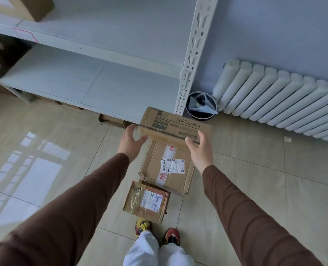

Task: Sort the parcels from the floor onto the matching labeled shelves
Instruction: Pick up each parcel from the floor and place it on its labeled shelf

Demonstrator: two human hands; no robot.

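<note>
A long brown carton printed "SukGarden" (170,123) stands on edge just in front of the lower shelf (82,81). My right hand (197,146) grips its near right edge, thumb under and fingers on the face. My left hand (130,140) hovers open at the carton's left end, thumb tip close to its corner. A flat taped parcel (169,169) with a white label lies on the floor below the carton. A smaller parcel (147,201) lies nearer my feet. The upper shelf (111,25) carries a pink-edged label (24,34) on its front lip.
A cardboard box (24,6) sits on the upper shelf at far left. Flattened cardboard (113,120) shows under the lower shelf. A black waste bin (201,105) stands by the shelf post (193,54), with a white radiator (284,100) along the right wall. Glossy floor tiles spread left.
</note>
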